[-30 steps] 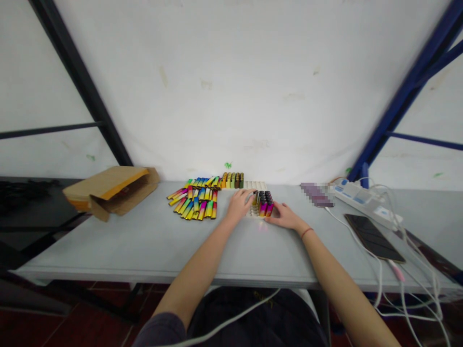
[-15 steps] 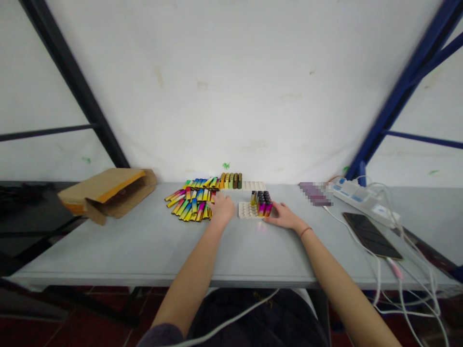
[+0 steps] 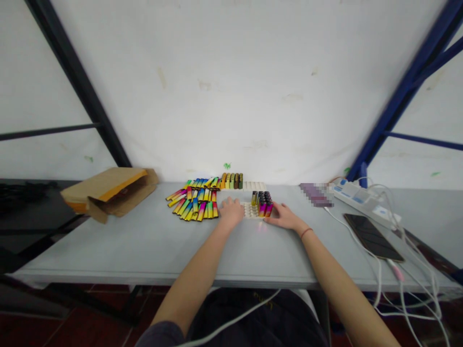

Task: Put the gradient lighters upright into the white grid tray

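Note:
Several black-topped lighters [image 3: 265, 207], the front ones pink and purple, stand upright at the right of a white pitted tray [image 3: 249, 210], a gold one beside them. My right hand [image 3: 285, 217] grips the tray's right end, thumb at the front corner, index finger beside the lighters. My left hand [image 3: 232, 212] is at the tray's left end, palm down, fingers curled together; their tips are hidden, and anything in them cannot be made out. Left of it lies a spread of shiny multicoloured lighters [image 3: 195, 205].
Behind, a row of upright lighters [image 3: 232, 181] adjoins another white tray [image 3: 255, 185] by the wall. An open brown paper bag [image 3: 108, 190] lies at left. At right are a phone [image 3: 372, 236], a pixelated purple object [image 3: 314, 194], a power strip [image 3: 365, 202] and white cables.
My left hand has moved right from the edge of the loose lighters to the tray's left end, its fingers drawn in. My right hand stays at the tray. The view has shifted slightly.

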Tool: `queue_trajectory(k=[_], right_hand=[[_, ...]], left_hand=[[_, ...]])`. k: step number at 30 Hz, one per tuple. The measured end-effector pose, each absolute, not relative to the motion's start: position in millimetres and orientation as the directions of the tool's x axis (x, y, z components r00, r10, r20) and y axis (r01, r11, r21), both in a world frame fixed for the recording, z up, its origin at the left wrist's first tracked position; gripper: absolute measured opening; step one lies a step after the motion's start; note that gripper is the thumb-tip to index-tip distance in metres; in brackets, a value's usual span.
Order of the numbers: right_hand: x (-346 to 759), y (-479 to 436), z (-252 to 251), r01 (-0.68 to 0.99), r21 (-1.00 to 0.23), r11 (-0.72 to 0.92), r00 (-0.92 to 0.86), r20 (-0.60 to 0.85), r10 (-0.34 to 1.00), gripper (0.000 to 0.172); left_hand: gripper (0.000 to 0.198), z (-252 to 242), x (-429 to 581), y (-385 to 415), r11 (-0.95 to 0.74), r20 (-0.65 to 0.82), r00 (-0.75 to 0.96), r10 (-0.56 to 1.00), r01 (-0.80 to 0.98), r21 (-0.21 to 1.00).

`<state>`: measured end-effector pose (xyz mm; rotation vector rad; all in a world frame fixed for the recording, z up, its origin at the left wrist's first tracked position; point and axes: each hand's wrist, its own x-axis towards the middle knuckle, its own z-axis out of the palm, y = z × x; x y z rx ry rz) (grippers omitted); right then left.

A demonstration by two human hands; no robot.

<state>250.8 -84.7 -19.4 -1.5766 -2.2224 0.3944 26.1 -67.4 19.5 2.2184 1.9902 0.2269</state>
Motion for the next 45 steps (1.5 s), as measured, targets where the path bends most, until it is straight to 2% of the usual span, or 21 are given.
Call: queue_trajectory(k=[3,7,14,21,26,31,33,36,38,39,40,42,45], right_hand=[[250.6,-84.8,-18.9,0.832,-0.443,0.334,-0.301,0.145,0.943,0.066],[251.3,-84.0,-19.9,0.830,-0.444,0.337,-0.305,0.144,0.941,0.067],[251.3,-83.9,-20.8,0.839,-0.434,0.329,-0.294,0.147,0.944,0.065],[251.0,-84.5,-18.6,0.831,-0.446,0.333,-0.297,0.150,0.943,0.068],[250.5,-85.3,-17.8,0.832,-0.452,0.322,-0.288,0.144,0.947,0.067],[250.4,-85.8,-17.8,0.834,-0.453,0.315,-0.280,0.146,0.949,0.066],[250.7,-85.3,-18.7,0.827,-0.459,0.324,-0.287,0.150,0.946,0.065],[251.2,-84.2,-20.3,0.821,-0.464,0.333,-0.294,0.156,0.943,0.066],[251.4,-83.6,-20.9,0.820,-0.462,0.338,-0.298,0.159,0.941,0.067],[251.4,-83.4,-21.0,0.821,-0.459,0.340,-0.300,0.160,0.940,0.067],[251.4,-83.2,-21.0,0.822,-0.457,0.341,-0.301,0.159,0.940,0.068],[251.3,-83.0,-20.8,0.825,-0.452,0.339,-0.301,0.155,0.941,0.067],[251.1,-83.1,-20.3,0.827,-0.448,0.339,-0.301,0.156,0.941,0.065]], left_hand=[[0.048,17.5,25.1,-63.8,-0.084,0.084,0.068,0.994,0.975,0.206],[0.054,13.1,23.3,-58.9,-0.025,0.065,0.011,0.998,0.977,0.212],[0.045,9.1,27.8,-59.5,-0.156,0.130,0.134,0.982,0.971,0.180],[0.042,10.0,9.4,-46.0,-0.020,0.145,0.000,0.989,0.990,0.136],[0.051,5.6,1.9,-34.9,-0.102,0.145,0.073,0.987,0.973,0.207],[0.044,0.4,0.6,-27.7,-0.138,0.150,0.103,0.983,0.959,0.246],[0.044,-0.3,1.2,-25.8,-0.128,0.178,0.069,0.982,0.930,0.345],[0.043,0.1,5.4,-21.5,-0.179,0.289,-0.031,0.957,0.722,0.669],[0.033,0.2,10.8,-17.6,-0.228,0.310,-0.137,0.941,0.421,0.878],[0.027,0.1,14.0,-15.7,-0.223,0.268,-0.187,0.945,0.228,0.948],[0.021,0.2,17.3,-13.9,-0.190,0.191,-0.220,0.957,0.025,0.981],[0.011,1.3,22.9,-11.6,-0.065,-0.010,-0.215,0.977,-0.339,0.939],[0.010,6.8,26.9,-12.3,0.081,-0.214,-0.138,0.967,-0.628,0.774]])
